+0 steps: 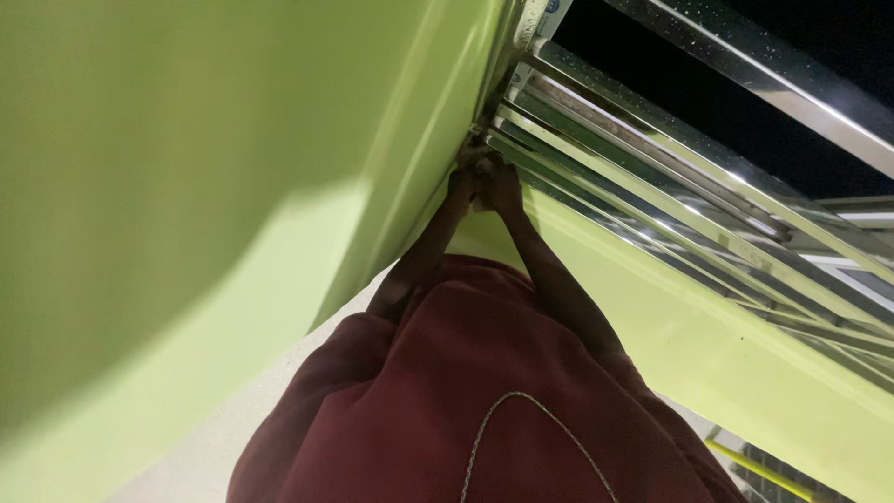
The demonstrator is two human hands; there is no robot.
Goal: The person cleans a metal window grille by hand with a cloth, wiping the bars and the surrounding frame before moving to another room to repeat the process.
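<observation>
1. Looking at a metal window frame (643,182) with many shiny rails, slanting down from its top corner toward the lower right.
2. Left hand (463,183) up at the top corner of the metal window frame, touching the ends of the rails.
3. Right hand (504,184) at the same corner, pressed right against the left hand.
4. Fingers of both hands bunched close together at that corner; too dark and too small to tell whether clenched on something or just pressing, so cannot tell the grip.
5. Both bare arms (559,289) stretched from the dark red shirt (466,419) up to the frame's corner, meeting in a point there.
6. Thin pale cord (524,398) looped on the dark red shirt, well below the frame.
7. Big light green wall (186,186) to the left of the frame, touching it along its edge.
8. Light green ledge (717,349) just under the frame, running along its lower rail.
9. Black darkness (708,88) behind the frame's upper rails.
10. Small white fitting (543,14) just above the frame's top corner.
11. Yellow bar (756,469) far below the frame, past the green ledge, at the bottom right.
</observation>
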